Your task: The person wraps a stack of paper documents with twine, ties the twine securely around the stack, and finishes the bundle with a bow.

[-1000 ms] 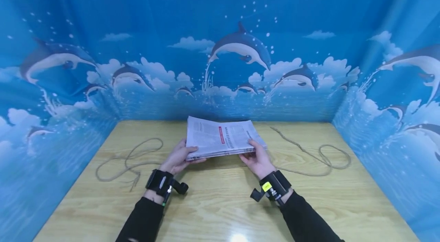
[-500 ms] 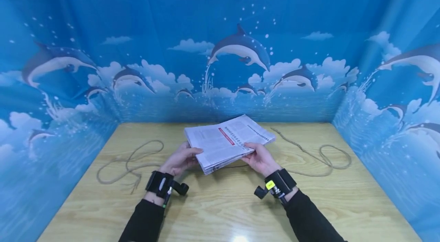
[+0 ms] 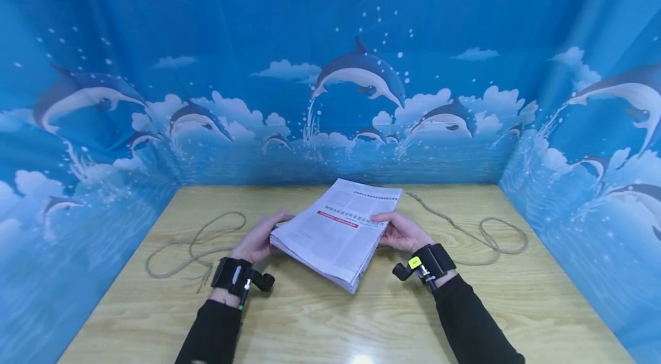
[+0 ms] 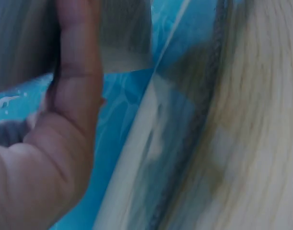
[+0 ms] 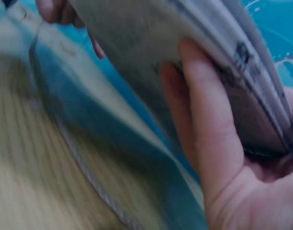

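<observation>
Newspaper stack [image 3: 333,232] — in right grip [image 3: 407,233]

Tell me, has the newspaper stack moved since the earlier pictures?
Yes. Judged against the table in the head view, the newspaper stack has turned counterclockwise, and its nearest corner now reaches closer to the person.

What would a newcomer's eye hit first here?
Probably the bright blue dolphin curtain, which fills the back and sides around the table. Next, the newspaper stack near the middle, sitting askew: the right hand grips its right edge, the left hand is at its left edge. Then the thin rope, looped loosely on the table out to both sides.
</observation>
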### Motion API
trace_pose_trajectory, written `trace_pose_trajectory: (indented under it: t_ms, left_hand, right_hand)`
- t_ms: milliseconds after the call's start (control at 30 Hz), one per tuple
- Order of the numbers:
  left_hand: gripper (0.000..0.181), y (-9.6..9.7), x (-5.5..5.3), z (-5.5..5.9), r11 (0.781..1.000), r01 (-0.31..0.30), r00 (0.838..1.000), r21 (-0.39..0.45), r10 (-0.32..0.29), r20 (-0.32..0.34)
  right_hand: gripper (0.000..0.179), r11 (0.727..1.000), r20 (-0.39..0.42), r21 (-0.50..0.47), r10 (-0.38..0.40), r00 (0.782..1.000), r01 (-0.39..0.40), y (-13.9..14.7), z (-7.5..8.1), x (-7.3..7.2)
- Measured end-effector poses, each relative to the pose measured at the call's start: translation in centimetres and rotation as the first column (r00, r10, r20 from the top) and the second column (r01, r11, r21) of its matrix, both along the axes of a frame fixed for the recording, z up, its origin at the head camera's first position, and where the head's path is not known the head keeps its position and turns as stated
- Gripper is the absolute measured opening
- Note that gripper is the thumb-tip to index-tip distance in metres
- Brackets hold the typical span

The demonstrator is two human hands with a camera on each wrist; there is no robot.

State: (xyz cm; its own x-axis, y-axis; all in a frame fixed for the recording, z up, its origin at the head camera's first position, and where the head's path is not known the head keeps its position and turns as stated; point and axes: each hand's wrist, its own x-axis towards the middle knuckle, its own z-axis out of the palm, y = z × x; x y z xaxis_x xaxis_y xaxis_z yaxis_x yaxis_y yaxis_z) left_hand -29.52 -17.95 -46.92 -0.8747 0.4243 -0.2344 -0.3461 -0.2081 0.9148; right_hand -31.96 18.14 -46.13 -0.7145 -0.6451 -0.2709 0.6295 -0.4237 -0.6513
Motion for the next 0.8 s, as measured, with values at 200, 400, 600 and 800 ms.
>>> trace_pose_trajectory:
  t_ms: [200,400,600,800]
  left_hand:
    - [0.061,0.3,0.3,0.1,0.965,0.099,0.991,-0.244,-0.118,-0.064]
    - [0.037,1.3,1.3,0.4,0.883,0.142,0.975,-0.447,-0.203,-0.091]
    - [0.035,2.5,1.7,0.6,0.842,0.123,0.976,-0.526,-0.198,-0.089]
    - [0.045,2.5,1.6,0.4,0.842,0.186,0.969,-0.506,-0.244,-0.049]
  right_hand:
    - [0.039,0.967,-0.207,0.254,0.071,0.976,-0.016,-0.8,-0.3,-1.7]
    - [0.047,0.823,-0.378,0.561,0.158,0.912,0.089,-1.7,-0.3,-2.1]
    - [0.043,0.745,-0.433,0.658,0.254,0.865,0.11,-1.9,0.1,-2.3]
    - [0.047,0.749,-0.391,0.662,0.312,0.866,0.029,-1.5,0.4,-3.1]
